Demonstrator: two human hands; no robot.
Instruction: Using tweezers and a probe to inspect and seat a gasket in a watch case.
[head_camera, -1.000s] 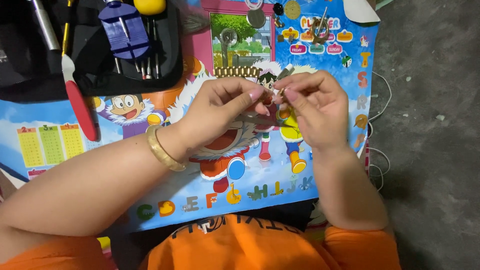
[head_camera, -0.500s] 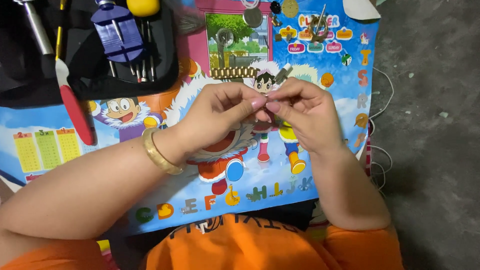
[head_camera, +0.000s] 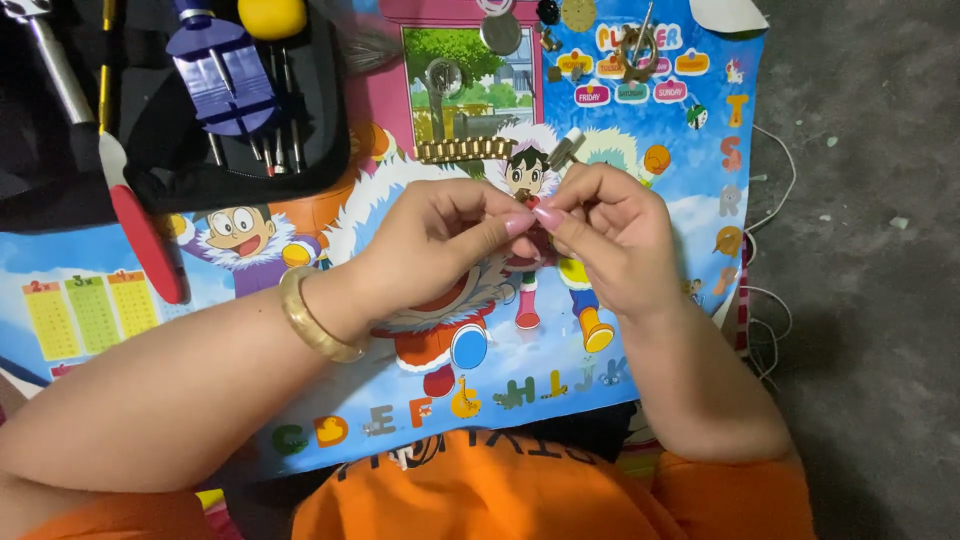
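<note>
Metal piece (head_camera: 566, 148) pinched by both hands (head_camera: 440, 235) mid-mat (head_camera: 660, 350), tool case (head_camera: 250, 140) well apart.

The cartoon mat (head_camera: 640, 330) looks like glossy printed plastic or laminated paper, smooth, with soft sheen. The bangle (head_camera: 312, 322) on the left wrist is polished gold-toned metal. Far from the hands, the watch band piece (head_camera: 465, 150) is ribbed gold metal, and the round case parts (head_camera: 500, 32) are bright shiny metal. At far left, the tool case (head_camera: 240, 150) is matt black cloth. The floor (head_camera: 860, 250) at right is rough, dull grey concrete.
</note>
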